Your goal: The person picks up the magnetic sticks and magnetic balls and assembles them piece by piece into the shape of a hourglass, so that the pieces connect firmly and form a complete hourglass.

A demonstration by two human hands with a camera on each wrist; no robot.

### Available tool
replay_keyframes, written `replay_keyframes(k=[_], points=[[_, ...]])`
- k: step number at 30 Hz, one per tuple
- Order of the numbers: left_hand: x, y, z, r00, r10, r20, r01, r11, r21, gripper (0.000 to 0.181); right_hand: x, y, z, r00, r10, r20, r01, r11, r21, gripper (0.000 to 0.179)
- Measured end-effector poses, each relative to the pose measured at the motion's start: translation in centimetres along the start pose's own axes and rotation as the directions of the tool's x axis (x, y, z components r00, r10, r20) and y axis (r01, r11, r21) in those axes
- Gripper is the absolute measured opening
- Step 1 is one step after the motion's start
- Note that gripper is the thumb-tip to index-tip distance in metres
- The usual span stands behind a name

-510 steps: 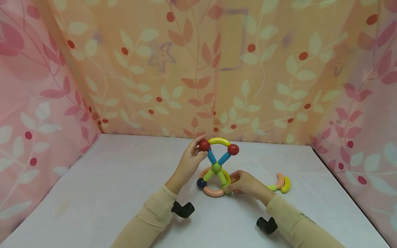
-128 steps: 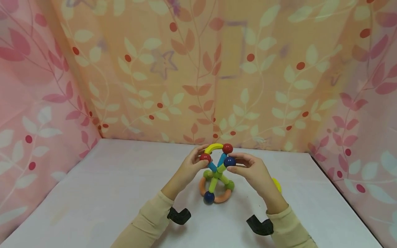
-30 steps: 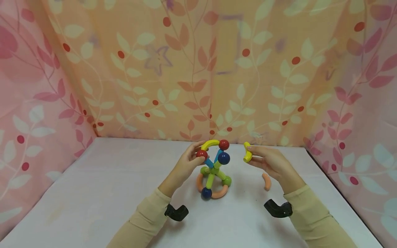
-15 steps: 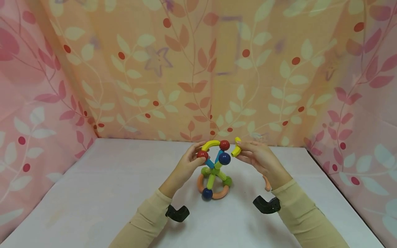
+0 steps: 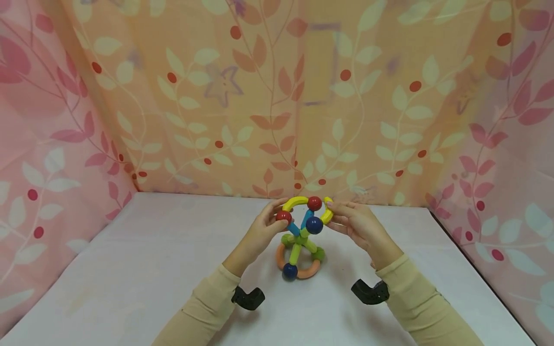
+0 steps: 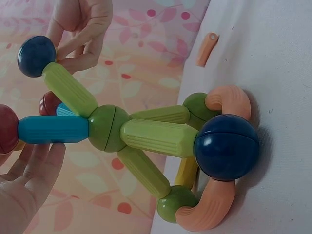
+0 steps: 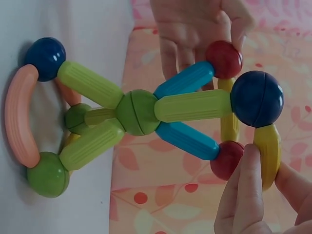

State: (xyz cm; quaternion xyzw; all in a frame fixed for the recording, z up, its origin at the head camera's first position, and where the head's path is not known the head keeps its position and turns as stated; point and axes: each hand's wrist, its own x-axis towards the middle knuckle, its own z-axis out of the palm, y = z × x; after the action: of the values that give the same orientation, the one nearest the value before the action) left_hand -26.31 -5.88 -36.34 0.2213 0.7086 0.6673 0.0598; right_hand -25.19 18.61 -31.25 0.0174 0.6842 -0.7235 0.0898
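Observation:
A magnetic ball-and-stick toy structure (image 5: 298, 239) stands on a ring of salmon and yellow curved sticks, with coloured balls at the joints. From its central green ball (image 7: 139, 112), two blue sticks and a light green one reach upward. My left hand (image 5: 259, 233) holds the red ball (image 5: 283, 217) at the upper left between thumb and fingers. My right hand (image 5: 365, 230) pinches a yellow curved stick (image 7: 269, 156). One end of that stick is right at the navy ball (image 7: 257, 99); its other end is near the far red ball (image 5: 314, 203) in the head view.
A loose salmon curved stick (image 6: 207, 49) lies on the white table (image 5: 173, 269), mostly hidden behind my right wrist in the head view. Floral curtains (image 5: 277, 120) enclose the table at the back and both sides. Black mounts (image 5: 248, 298) hang below both wrists.
The right hand has moved left with the yellow curved stick, bringing it from beside the structure up to the navy ball. The left hand keeps its hold on the red ball.

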Motion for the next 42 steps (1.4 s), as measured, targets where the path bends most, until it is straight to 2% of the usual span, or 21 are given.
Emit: replay_keyframes(k=[8,16,25,30,33,36,39,42], points=[[0.1,0.0,0.1,1.000,-0.001,-0.009,0.001,1.000,0.003,0.056,-0.1,0.5,-0.1,1.000,0.025,0.004,-0.025,1.000,-0.006,0.049],[0.1,0.0,0.1,1.000,0.004,-0.007,-0.004,1.000,0.004,0.056,0.0,0.8,0.0,0.998,0.058,-0.034,-0.060,0.997,-0.043,0.049],[0.0,0.0,0.0,1.000,0.007,-0.009,-0.007,1.000,-0.001,0.055,0.0,0.9,0.2,0.998,0.060,-0.003,-0.060,0.998,-0.018,0.049],[0.0,-0.1,0.0,1.000,-0.006,-0.005,0.006,1.000,-0.012,0.053,0.4,1.6,-0.2,0.998,0.062,-0.026,-0.064,0.997,-0.048,0.059],[0.0,-0.1,0.0,1.000,-0.013,-0.003,0.013,1.000,-0.012,0.053,1.1,2.8,-0.9,0.995,0.071,-0.068,-0.077,0.993,-0.092,0.061],[0.0,-0.1,0.0,1.000,-0.009,-0.011,0.009,1.000,0.000,0.054,1.8,4.7,-1.9,0.992,0.098,-0.082,-0.113,0.973,-0.200,0.052],[0.0,0.0,-0.1,1.000,-0.013,-0.016,0.013,1.000,0.015,0.056,2.2,6.8,-2.4,0.987,0.155,-0.042,-0.160,0.921,-0.354,0.047],[0.1,0.0,-0.2,1.000,-0.017,-0.005,0.017,1.000,0.012,0.057,2.5,8.0,-2.2,0.979,0.204,0.014,-0.177,0.877,-0.447,0.048]])
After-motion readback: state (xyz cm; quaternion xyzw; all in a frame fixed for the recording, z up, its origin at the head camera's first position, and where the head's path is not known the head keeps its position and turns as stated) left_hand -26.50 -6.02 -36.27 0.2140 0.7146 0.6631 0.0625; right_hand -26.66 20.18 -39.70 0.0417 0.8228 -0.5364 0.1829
